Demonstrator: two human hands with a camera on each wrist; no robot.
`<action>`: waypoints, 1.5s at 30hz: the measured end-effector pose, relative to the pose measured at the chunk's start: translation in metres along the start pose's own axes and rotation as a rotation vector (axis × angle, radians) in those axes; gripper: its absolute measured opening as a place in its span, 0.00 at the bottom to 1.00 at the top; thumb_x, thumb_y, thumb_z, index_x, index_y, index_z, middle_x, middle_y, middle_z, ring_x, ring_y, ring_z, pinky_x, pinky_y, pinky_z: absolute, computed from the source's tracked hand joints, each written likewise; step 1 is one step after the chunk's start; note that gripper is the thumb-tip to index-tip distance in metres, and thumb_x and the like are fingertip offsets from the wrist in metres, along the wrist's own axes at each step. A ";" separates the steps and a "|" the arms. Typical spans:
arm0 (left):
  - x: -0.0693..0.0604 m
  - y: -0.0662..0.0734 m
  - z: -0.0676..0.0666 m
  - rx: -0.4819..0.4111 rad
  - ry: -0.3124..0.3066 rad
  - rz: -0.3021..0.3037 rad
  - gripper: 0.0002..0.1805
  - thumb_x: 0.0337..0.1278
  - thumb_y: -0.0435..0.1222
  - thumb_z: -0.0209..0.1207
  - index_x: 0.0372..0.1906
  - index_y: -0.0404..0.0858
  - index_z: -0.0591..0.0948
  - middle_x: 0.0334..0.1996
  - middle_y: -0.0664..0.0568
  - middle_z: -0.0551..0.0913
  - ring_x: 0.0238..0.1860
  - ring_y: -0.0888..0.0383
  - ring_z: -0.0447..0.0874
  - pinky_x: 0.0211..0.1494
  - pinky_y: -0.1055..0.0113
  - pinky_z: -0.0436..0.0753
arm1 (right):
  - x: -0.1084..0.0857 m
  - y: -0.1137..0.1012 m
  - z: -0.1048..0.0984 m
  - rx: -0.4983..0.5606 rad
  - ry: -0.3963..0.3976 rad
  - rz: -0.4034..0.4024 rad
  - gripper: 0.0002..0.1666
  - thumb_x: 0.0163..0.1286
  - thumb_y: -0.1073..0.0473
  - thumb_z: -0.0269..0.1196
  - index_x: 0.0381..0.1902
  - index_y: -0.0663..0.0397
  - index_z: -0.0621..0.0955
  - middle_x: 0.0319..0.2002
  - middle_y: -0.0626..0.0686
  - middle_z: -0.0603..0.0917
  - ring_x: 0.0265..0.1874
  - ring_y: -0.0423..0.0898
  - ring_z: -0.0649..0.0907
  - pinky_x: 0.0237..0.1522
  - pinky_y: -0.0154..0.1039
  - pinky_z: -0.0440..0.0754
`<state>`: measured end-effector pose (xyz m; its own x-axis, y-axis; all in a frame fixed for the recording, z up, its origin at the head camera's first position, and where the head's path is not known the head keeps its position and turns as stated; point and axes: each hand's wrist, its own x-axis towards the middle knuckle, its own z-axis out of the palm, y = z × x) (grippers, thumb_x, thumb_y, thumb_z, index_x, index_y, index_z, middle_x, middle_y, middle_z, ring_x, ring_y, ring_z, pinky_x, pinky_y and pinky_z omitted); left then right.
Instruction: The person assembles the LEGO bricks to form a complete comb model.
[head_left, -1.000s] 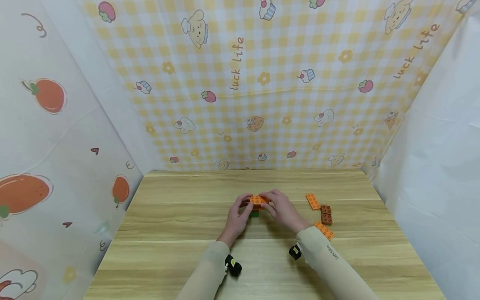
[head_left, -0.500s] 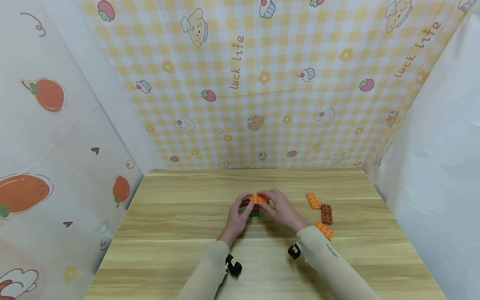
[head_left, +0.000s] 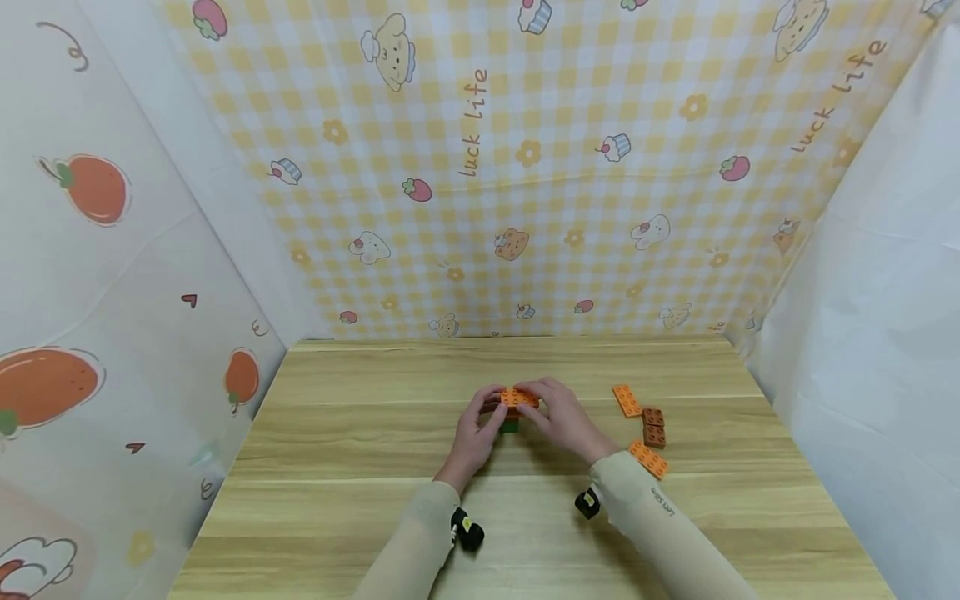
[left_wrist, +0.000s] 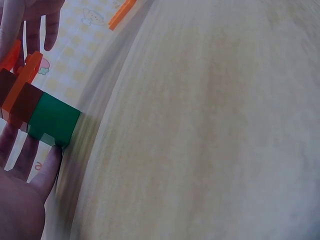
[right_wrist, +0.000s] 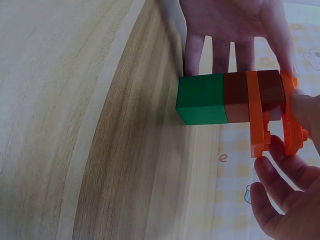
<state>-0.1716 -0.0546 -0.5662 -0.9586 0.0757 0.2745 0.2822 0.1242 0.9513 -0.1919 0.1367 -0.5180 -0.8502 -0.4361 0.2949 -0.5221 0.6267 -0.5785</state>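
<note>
A block stack stands upright on the table between both hands. In the right wrist view it runs from a green block (right_wrist: 202, 100) at the base through a brown block (right_wrist: 236, 97), an orange plate (right_wrist: 256, 117) and another brown block (right_wrist: 271, 90) to a second orange plate (right_wrist: 291, 127) on top. My left hand (head_left: 474, 437) holds the stack's left side, its fingers reaching along the blocks down to the green one. My right hand (head_left: 562, 421) pinches the studded top plate between thumb and fingers. Both orange plates jut out past the blocks to the right.
To the right on the wooden table (head_left: 360, 450) lie a loose orange plate (head_left: 627, 400), brown bricks (head_left: 654, 427) and another orange plate (head_left: 648, 459) near the right forearm. A checked cloth (head_left: 450, 217) hangs at the table's back edge.
The right fingers have shifted very slightly on the top plate. Otherwise both hands and the stack stay in place, and the head view has tilted a touch.
</note>
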 end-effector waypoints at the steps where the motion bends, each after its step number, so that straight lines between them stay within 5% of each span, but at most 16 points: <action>1: -0.001 0.004 0.000 -0.003 -0.003 0.003 0.17 0.79 0.32 0.54 0.66 0.39 0.77 0.57 0.37 0.82 0.60 0.36 0.78 0.65 0.36 0.72 | 0.000 0.000 0.000 -0.001 0.001 0.002 0.21 0.77 0.56 0.66 0.64 0.57 0.83 0.54 0.57 0.85 0.54 0.54 0.84 0.56 0.55 0.83; 5: -0.005 0.015 -0.002 -0.014 -0.013 0.007 0.17 0.79 0.32 0.54 0.66 0.39 0.77 0.58 0.38 0.82 0.61 0.36 0.77 0.66 0.36 0.72 | -0.001 -0.002 0.001 -0.009 0.005 0.004 0.21 0.77 0.56 0.66 0.64 0.57 0.83 0.54 0.57 0.85 0.53 0.54 0.84 0.56 0.55 0.82; 19: -0.002 0.016 -0.003 -0.039 -0.009 0.014 0.17 0.78 0.31 0.56 0.65 0.35 0.78 0.58 0.36 0.82 0.60 0.35 0.78 0.67 0.33 0.72 | 0.000 0.000 0.006 -0.019 0.038 0.020 0.20 0.77 0.57 0.66 0.63 0.56 0.83 0.51 0.55 0.84 0.49 0.51 0.82 0.52 0.52 0.81; 30: -0.003 0.016 -0.004 -0.030 -0.005 -0.010 0.17 0.78 0.33 0.57 0.65 0.37 0.79 0.58 0.40 0.83 0.60 0.40 0.79 0.62 0.44 0.78 | -0.005 -0.001 0.013 0.010 0.115 0.002 0.19 0.75 0.60 0.68 0.62 0.56 0.84 0.47 0.55 0.83 0.47 0.51 0.80 0.48 0.50 0.81; 45: -0.003 0.011 0.001 -0.029 0.028 0.012 0.17 0.77 0.31 0.57 0.65 0.35 0.79 0.57 0.37 0.83 0.60 0.36 0.79 0.68 0.33 0.70 | -0.007 -0.005 0.009 0.008 0.066 0.071 0.22 0.78 0.56 0.66 0.66 0.55 0.82 0.52 0.57 0.83 0.49 0.52 0.82 0.51 0.52 0.82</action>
<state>-0.1653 -0.0529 -0.5566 -0.9560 0.0494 0.2891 0.2926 0.0950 0.9515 -0.1828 0.1306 -0.5242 -0.8879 -0.3471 0.3020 -0.4599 0.6496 -0.6054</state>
